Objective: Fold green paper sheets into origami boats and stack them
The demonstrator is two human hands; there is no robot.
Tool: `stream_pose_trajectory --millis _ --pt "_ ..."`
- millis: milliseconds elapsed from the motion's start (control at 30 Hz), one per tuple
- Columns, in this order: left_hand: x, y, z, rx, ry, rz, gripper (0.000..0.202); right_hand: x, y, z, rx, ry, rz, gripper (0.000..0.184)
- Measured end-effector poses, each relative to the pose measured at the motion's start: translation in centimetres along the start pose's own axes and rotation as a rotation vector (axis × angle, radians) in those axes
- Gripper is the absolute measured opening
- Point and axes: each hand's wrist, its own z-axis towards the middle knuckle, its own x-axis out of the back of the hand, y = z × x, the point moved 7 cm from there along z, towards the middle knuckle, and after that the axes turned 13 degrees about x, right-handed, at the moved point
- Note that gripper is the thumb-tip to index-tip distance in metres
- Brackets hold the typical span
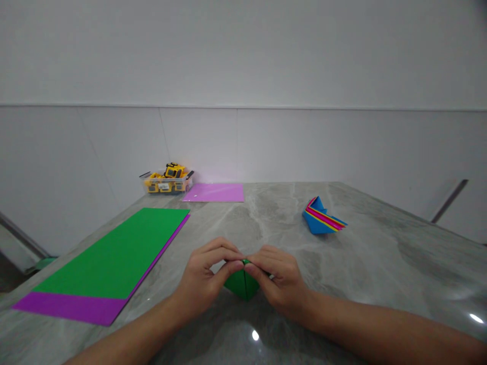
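A small piece of folded green paper [243, 286] is held between my two hands, near the front middle of the table. A crease or slit runs down its middle, and its lower end comes to a point. My left hand [209, 274] pinches its upper left edge between thumb and fingers. On the upper right, my right hand [279, 279] pinches it the same way, with both thumbs close together at the top. The fingers hide the paper's upper edge and sides.
Green sheets [117, 253] lie over purple sheets [76, 306] at the left. A pink sheet [215, 192] lies at the back beside a clear box [164, 186] of yellow toy vehicles [175, 171]. At the right sits a blue folded paper model [321, 220] with coloured stripes.
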Motion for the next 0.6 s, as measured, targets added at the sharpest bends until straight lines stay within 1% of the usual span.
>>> stream_pose_trajectory --millis 67,167,267,367,433,500,600 --pt "0.0 0.1 0.0 0.003 0.001 0.025 0.010 0.0 -0.1 0.1 -0.008 0.003 -0.003 0.021" --pt "-0.1 0.4 -0.2 -0.028 0.019 0.058 0.010 0.0 -0.1 -0.1 -0.009 0.024 -0.011 0.016" --pt "-0.2 0.9 -0.5 -0.082 0.054 0.088 0.012 0.3 -0.5 0.0 0.039 0.076 -0.047 0.011" --pt "-0.3 1.4 -0.9 -0.136 0.087 0.114 0.014 0.4 -0.9 0.2 0.087 0.094 -0.082 0.012" --pt "-0.4 1.5 -1.0 -0.147 0.101 0.129 0.015 0.3 -1.0 0.2 0.091 0.092 -0.100 0.013" --pt "-0.4 1.4 -1.0 -0.119 0.112 0.134 0.014 0.3 -1.0 0.2 0.079 0.100 -0.109 0.013" --pt "-0.2 0.6 -0.9 -0.020 0.108 0.116 0.012 0.3 -0.9 0.1 0.050 0.130 -0.067 0.015"
